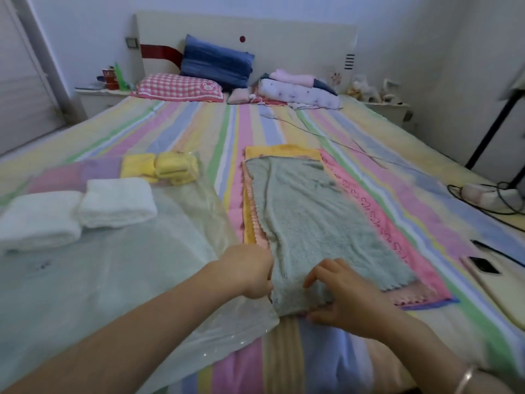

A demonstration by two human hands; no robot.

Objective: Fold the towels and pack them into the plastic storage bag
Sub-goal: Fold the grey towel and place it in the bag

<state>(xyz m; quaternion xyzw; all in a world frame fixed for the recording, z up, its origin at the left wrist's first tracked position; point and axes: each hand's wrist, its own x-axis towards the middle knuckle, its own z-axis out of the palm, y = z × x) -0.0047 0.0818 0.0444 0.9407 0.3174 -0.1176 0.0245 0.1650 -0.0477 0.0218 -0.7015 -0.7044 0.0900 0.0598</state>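
Note:
A grey-green towel [318,223] lies lengthwise on top of a stack of flat towels: a pink one [377,220] and a yellow one [281,151] show beneath it. My left hand [248,273] grips the grey towel's near left corner. My right hand [345,297] pinches its near edge, which is lifted and curled over. The clear plastic storage bag [119,268] is spread flat on the left of the bed. On or in it rest two folded white towels [115,201] [39,221] and two folded yellow towels [159,166]; which, I cannot tell.
The striped bedspread [199,129] covers the whole bed. Pillows [181,88] and folded clothes [298,89] lie at the headboard. A power strip with cables [491,194] and a phone [480,265] sit at the right edge. A thin cable [341,143] crosses the bed beyond the towels.

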